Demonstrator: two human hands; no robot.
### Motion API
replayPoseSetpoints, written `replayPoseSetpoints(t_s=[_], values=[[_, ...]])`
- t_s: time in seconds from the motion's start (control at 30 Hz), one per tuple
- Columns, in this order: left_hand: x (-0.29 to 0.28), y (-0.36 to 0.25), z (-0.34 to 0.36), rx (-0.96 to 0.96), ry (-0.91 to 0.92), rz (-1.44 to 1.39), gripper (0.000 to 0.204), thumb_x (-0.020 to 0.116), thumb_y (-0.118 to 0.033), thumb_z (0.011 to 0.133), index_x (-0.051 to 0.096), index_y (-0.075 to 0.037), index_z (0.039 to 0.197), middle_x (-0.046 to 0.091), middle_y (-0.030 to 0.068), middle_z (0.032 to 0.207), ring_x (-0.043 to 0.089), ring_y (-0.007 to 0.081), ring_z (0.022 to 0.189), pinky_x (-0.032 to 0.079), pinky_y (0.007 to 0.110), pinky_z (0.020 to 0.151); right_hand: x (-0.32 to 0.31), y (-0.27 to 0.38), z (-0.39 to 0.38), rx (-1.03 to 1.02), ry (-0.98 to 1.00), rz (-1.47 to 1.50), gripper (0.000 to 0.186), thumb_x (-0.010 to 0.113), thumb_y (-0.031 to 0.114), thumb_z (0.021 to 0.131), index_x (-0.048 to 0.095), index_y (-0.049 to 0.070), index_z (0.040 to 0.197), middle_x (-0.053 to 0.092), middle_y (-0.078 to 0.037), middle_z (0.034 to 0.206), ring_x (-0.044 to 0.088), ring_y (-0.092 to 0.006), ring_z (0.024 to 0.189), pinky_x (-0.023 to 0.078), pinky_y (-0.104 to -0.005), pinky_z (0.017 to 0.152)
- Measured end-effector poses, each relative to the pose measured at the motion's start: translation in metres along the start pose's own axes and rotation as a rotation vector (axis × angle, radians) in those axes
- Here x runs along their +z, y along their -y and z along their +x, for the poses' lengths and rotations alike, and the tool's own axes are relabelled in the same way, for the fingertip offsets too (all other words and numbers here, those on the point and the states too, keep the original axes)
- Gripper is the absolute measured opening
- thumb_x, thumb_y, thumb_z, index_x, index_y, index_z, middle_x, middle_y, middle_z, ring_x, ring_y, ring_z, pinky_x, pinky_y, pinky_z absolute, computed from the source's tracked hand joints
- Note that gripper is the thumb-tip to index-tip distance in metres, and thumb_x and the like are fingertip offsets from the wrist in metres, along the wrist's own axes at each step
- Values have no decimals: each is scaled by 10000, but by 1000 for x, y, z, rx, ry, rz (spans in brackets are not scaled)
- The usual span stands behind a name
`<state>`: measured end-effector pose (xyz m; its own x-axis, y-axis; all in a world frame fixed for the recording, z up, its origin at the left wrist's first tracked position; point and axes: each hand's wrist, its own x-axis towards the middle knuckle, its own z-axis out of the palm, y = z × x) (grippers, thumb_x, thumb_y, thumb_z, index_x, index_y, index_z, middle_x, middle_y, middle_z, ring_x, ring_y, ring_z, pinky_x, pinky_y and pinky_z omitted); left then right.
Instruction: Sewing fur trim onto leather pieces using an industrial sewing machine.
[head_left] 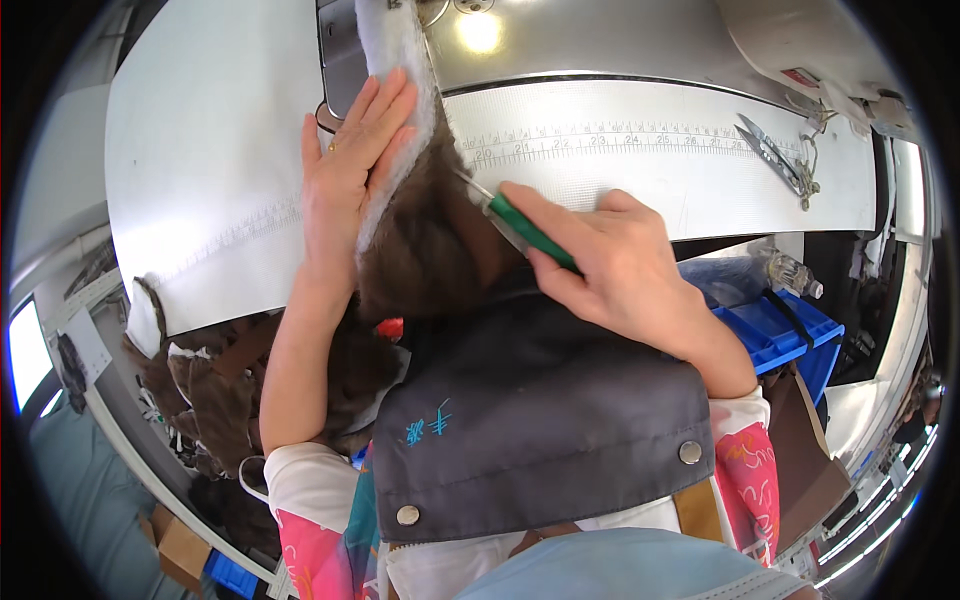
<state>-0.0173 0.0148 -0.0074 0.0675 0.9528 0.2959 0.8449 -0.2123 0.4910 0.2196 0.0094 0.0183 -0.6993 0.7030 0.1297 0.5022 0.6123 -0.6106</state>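
My left hand (360,165) lies flat on a brown fur piece (425,250) with a white fleecy edge strip (388,45), fingers stretched along the strip. The piece runs from the metal plate of a sewing machine (560,45) down over the table's near edge. In my right hand (615,260) is an awl (530,232) with a green handle and a thin metal shaft. Its tip meets the right edge of the fur, a little below my left fingertips. Part of the tool is hidden by my fingers.
Thread snips (775,160) with a cord lie at the right of the white table (210,130), which bears a printed ruler scale. Brown fur pieces (220,390) are heaped below left. At the right stands a blue crate (765,330) with a clear plastic bottle (795,272) above it.
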Motion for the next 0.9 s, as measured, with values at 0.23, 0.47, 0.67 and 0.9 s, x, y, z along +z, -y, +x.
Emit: replayPoseSetpoints(t_s=[0.23, 0.47, 0.67, 0.9], values=[[-3, -3, 0, -61, 55, -146, 323, 569, -133, 919, 603, -155, 1239, 543, -6, 1336, 444, 164, 1295, 94, 463, 1125, -9, -5, 1, 12, -6, 59, 502, 664, 103, 731, 586, 76, 1227, 549, -65, 575, 437, -242, 450, 366, -303, 537], [-4, -2, -2, -51, 56, -124, 330, 553, -146, 930, 593, -166, 1257, 540, -21, 1340, 437, 163, 1301, 86, 468, 1128, -13, -7, -7, 22, -1, 126, 478, 655, 125, 748, 593, 87, 1221, 546, -63, 562, 417, -262, 442, 368, -313, 538], [-3, -5, -6, -17, 61, -36, 368, 553, -145, 928, 552, -161, 1296, 511, -8, 1368, 436, 178, 1303, 122, 479, 1118, -17, -9, 7, -31, 82, 51, 424, 641, 132, 763, 614, 85, 1184, 555, -74, 559, 452, -285, 440, 388, -332, 549], [0, -24, -19, -3, 39, 103, 403, 586, -140, 904, 535, -122, 1303, 498, 30, 1378, 454, 185, 1289, 204, 506, 1086, -9, -13, 4, -228, 164, -15, 498, 644, 134, 763, 552, 60, 1247, 532, -40, 574, 485, -248, 485, 378, -321, 536]])
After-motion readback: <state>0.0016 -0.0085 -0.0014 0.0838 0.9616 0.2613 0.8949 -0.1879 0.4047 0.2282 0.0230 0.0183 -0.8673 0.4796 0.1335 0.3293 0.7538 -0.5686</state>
